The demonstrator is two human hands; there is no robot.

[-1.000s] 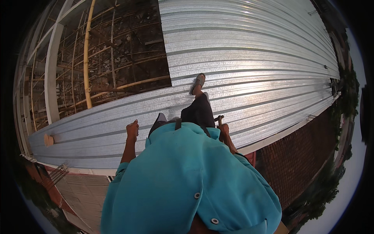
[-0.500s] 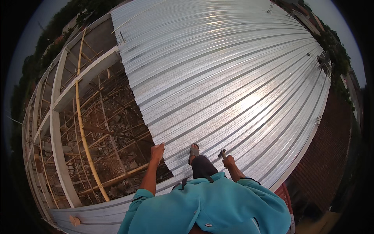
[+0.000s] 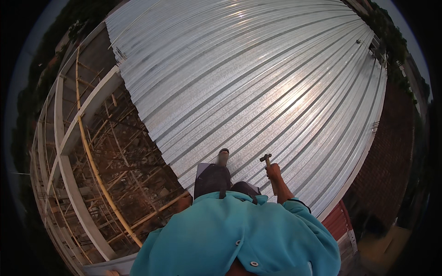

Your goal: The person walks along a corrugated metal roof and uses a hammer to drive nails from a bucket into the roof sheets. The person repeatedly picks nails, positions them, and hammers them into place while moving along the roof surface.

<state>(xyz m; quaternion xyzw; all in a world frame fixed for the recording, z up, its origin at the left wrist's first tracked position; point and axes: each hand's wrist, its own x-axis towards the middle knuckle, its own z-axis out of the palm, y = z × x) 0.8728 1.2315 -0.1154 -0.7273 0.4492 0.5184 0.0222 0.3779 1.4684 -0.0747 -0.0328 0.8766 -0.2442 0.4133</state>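
My right hand [image 3: 273,172] is closed round the handle of a hammer [image 3: 265,158], its head up, above ribbed silver metal roof sheets [image 3: 221,101]. Close to my left side, my left hand [image 3: 184,202] shows only in part, low by the sheets' left edge; its fingers cannot be made out. One sandalled foot [image 3: 223,156] rests forward on the sheets, below a dark trouser leg.
Left of the sheets' edge is a deep open drop with concrete beams [image 3: 69,179], bamboo poles [image 3: 92,165] and rubble [image 3: 133,175] below. Beyond the right edge lie a brown tiled roof [image 3: 391,152] and a red panel [image 3: 338,218].
My left hand has drawn back from the sheet edge toward my body. A leg has come forward, and my right hand with the hammer is slightly higher. The view has shifted.
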